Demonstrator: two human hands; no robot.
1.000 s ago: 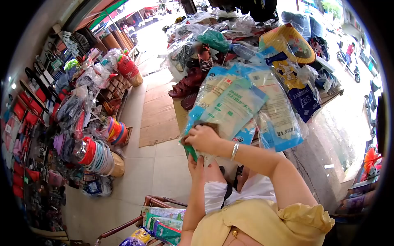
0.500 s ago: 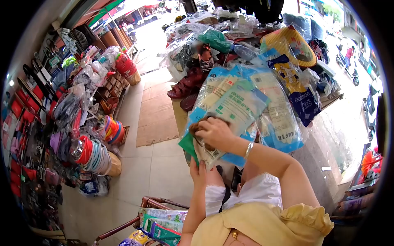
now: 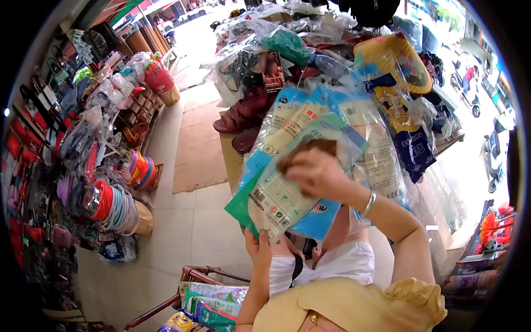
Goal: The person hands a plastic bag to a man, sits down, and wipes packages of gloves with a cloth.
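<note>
My left hand [image 3: 258, 252] pinches the near bottom corner of a green and white plastic glove packet [image 3: 275, 193], which lies tilted over other packets on the pile. A brown cloth [image 3: 319, 146] is in my right hand [image 3: 321, 176], pressed on or just over the packet's upper part; the fingers are blurred. Beneath and beside the packet are blue-edged clear glove packets [image 3: 381, 146]. A dark blue and yellow bag [image 3: 409, 138] lies to their right. Dark red sandals [image 3: 243, 113] sit to the left of the packets.
Bagged goods and a yellow straw hat [image 3: 395, 58] fill the back of the pile. Along the left stand shelves, red buckets [image 3: 160, 80] and a roll of pale hose [image 3: 121, 210]. A chair [image 3: 193, 274] holding more packets is at my near left. A scooter [image 3: 467, 91] is outside.
My right hand has moved up and right across the packet with the brown cloth, uncovering its printed lower part. The left hand and packet corner have shifted slightly down and left.
</note>
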